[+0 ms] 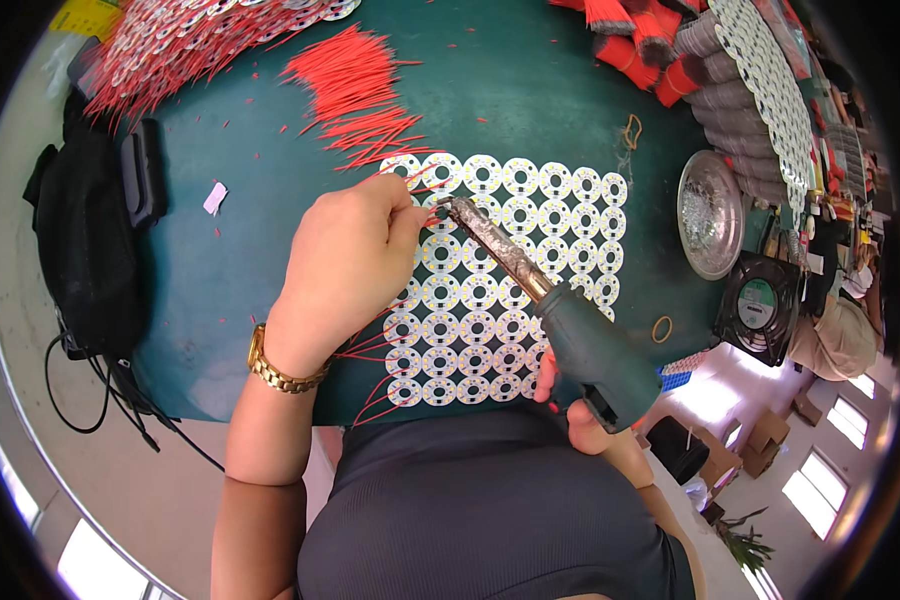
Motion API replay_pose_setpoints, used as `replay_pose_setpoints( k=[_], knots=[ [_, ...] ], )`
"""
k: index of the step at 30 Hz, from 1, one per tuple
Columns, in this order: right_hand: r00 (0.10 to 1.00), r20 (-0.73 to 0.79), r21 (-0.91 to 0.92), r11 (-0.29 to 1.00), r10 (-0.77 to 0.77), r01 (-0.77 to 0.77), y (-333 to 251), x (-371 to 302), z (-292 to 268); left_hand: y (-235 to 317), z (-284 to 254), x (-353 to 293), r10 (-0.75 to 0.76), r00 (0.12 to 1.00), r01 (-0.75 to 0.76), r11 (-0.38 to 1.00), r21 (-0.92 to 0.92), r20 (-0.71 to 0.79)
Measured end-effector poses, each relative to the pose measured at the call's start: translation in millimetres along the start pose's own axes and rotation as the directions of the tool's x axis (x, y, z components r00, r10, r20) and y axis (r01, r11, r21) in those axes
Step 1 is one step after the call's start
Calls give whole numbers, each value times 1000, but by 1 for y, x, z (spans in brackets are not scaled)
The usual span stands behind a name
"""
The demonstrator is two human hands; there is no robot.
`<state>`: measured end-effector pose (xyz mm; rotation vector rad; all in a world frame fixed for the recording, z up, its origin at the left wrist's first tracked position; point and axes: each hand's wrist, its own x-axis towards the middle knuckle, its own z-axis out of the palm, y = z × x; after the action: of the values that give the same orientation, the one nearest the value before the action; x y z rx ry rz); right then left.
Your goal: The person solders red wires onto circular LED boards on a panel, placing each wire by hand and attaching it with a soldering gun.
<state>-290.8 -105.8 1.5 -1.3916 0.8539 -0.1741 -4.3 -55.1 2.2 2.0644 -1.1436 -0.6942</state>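
A panel of round white LED circuit boards (479, 292) lies on the green work surface, its rings joined in rows. My left hand (355, 250), a gold watch at its wrist, is closed in a pinch on a thin red wire (432, 215) at the panel's upper left. My right hand (587, 432) grips a dark green soldering gun (595, 350) from below. The gun's metal tip touches or hovers just by the ring beside my left fingertips; I cannot tell which. Red wires stick out from several rings along the left edge.
Loose red wires (345, 80) lie beyond the panel. Wired boards (190, 50) are heaped at far left, above a black bag (90, 230). To the right are a metal dish (710, 215), a fan (760, 305), wire bundles (660, 50) and a rubber band (662, 328). Another person sits far right.
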Motion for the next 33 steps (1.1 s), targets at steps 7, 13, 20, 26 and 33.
replay_pose_setpoints(
  k=[7,13,20,26,33],
  knots=[
    [999,9,-108,993,-39,40,-9,3,1,0,2,0,-15,1000,15,1000,26,-17],
    [1000,-2,-89,996,-14,14,-19,7,4,0,2,1,-2,1000,3,999,44,-22],
    [999,-6,-25,999,-33,33,-13,5,7,0,3,1,1,1000,0,999,41,-25],
    [996,-48,214,973,-74,83,-7,0,7,0,3,1,15,999,-13,998,57,-28],
    [983,-119,220,962,-140,164,-8,-3,8,1,-11,-3,37,999,-37,999,-3,20]
  ],
)
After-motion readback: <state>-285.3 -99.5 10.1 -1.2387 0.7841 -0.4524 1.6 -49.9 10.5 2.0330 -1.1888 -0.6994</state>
